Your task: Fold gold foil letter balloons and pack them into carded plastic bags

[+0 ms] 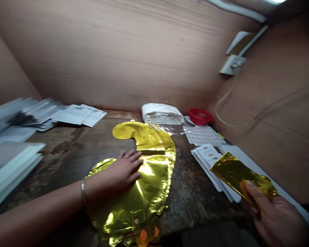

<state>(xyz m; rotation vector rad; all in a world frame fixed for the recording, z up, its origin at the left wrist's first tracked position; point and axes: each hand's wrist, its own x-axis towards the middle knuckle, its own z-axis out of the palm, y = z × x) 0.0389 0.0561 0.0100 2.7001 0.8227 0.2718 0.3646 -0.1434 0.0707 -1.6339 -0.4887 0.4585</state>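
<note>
A gold foil balloon point(154, 178), uninflated and curved at its far end, lies flat on the dark wooden table point(190, 192). Across its left part rests my left hand point(123, 168), palm down with the fingers apart. Orange spots show at the balloon's near end, by the table edge. At the right, my right hand point(275, 212) grips a folded gold foil balloon point(237, 171) between thumb and fingers. That folded piece is held above a stack of white printed cards point(208, 164) and hides part of it.
White printed packets point(74, 115) and a pile of pale plastic sleeves point(12, 164) lie at the left. Toward the back stand a white bundle in clear plastic point(162, 114), a red bowl point(201, 117) and a sticker sheet point(204, 135). A cable hangs from a wall socket point(232, 65).
</note>
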